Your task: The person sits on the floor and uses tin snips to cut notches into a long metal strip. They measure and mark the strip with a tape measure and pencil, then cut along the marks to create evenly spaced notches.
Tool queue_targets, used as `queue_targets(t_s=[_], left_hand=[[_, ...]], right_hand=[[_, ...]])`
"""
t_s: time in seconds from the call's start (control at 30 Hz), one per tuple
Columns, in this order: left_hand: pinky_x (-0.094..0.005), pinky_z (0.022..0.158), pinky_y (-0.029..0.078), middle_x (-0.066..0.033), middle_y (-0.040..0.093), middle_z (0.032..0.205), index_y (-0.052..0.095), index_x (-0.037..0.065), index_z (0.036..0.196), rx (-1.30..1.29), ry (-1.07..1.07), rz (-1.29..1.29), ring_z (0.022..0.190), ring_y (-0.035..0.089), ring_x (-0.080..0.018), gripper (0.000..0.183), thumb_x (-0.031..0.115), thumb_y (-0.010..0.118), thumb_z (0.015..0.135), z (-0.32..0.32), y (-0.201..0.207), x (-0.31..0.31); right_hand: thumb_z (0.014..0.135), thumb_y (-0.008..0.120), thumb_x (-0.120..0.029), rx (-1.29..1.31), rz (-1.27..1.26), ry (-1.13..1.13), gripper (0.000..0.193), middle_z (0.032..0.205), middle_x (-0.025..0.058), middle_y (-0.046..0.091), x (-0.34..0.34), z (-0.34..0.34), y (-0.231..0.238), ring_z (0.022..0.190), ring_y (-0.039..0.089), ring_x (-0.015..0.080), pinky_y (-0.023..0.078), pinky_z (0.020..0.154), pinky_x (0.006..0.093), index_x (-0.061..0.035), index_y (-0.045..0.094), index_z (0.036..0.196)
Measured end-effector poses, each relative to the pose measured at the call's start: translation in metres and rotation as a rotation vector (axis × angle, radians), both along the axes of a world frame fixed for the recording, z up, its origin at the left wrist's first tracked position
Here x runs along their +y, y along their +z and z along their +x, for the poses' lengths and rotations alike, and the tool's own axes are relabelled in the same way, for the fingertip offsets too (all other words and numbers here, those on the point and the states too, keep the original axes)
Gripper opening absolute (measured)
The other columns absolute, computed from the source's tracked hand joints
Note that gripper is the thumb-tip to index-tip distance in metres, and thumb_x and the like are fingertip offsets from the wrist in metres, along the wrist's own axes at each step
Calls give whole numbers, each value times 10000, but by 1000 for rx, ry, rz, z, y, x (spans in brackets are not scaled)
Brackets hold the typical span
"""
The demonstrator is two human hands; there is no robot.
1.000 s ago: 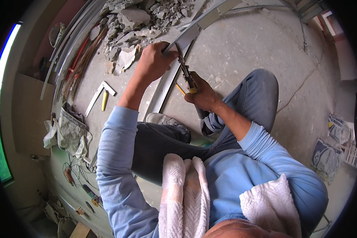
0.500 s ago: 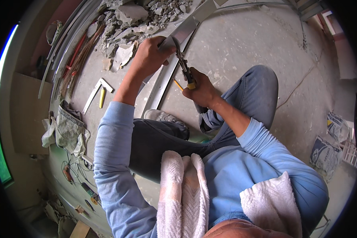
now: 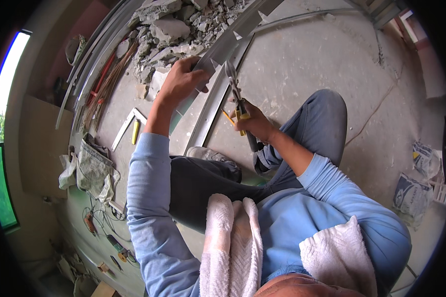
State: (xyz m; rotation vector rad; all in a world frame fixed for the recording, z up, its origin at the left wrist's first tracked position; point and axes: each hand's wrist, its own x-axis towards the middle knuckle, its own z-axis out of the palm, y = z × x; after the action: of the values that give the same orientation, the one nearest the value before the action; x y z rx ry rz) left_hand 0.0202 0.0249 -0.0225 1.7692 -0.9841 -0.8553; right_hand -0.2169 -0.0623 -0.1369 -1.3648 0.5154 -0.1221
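Note:
My left hand [image 3: 186, 81] grips a long thin metal channel [image 3: 222, 48], thumb on top and fingers wrapped over its edge. The channel runs up and away to the right, with a cut flap near my thumb. My right hand [image 3: 256, 124] is closed around tin snips [image 3: 234, 84] with yellow-and-black handles. Their blades point away from me, just right of the channel and apart from it. A yellow pencil [image 3: 228, 118] also sticks out from the right hand. Beneath, another metal channel [image 3: 201, 129] lies on the floor by my shoe [image 3: 206, 153].
Broken concrete rubble [image 3: 171, 30] is heaped at the far left. A white square [image 3: 123, 128] and a yellow utility knife [image 3: 136, 132] lie left of my arm. Lower left are a cloth bag [image 3: 95, 166], a drill [image 3: 89, 223] and an angle grinder [image 3: 118, 244]. Printed sacks [image 3: 410, 200] stand right.
The snips have come away from the channel's edge and moved slightly right, their blades now in plain view. A bent flap shows on the channel by my left hand.

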Motion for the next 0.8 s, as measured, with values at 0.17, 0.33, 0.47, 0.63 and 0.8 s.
queue_targets(t_s=[0.17,0.33,0.47,0.63,0.8], left_hand=[[-320,605,569,-104,677,890,618,-45,1224,205,-43,43,679,691,-187,391,125,652,874,2,12,2],[-323,607,572,-100,664,923,597,-46,1257,289,-50,21,721,677,-178,397,116,651,898,-4,17,4],[-326,609,577,-109,664,940,583,-57,1255,306,-48,28,736,673,-175,399,113,649,900,-5,15,3],[-347,581,559,-120,683,850,603,-27,1160,303,-75,28,677,677,-206,261,97,615,932,-6,10,1],[-344,581,553,-128,689,845,598,-40,1206,336,-114,14,680,679,-211,308,94,609,929,-6,2,0]], right_hand=[[906,723,-176,-185,542,-304,686,934,59,656,-25,31,15,787,682,191,560,686,346,-108,423,1519],[894,734,-105,-368,623,-355,689,976,60,663,-34,54,32,801,674,183,560,708,341,-110,431,1513],[895,726,-77,-505,604,-352,687,1051,72,688,-24,62,35,879,677,190,568,733,357,-154,439,1515],[911,690,-72,-508,507,-406,259,948,76,676,-27,74,29,861,703,216,603,778,385,-60,591,1150],[883,717,-52,-554,599,-333,207,913,101,689,-32,80,22,829,708,262,595,777,422,-28,625,1067]])
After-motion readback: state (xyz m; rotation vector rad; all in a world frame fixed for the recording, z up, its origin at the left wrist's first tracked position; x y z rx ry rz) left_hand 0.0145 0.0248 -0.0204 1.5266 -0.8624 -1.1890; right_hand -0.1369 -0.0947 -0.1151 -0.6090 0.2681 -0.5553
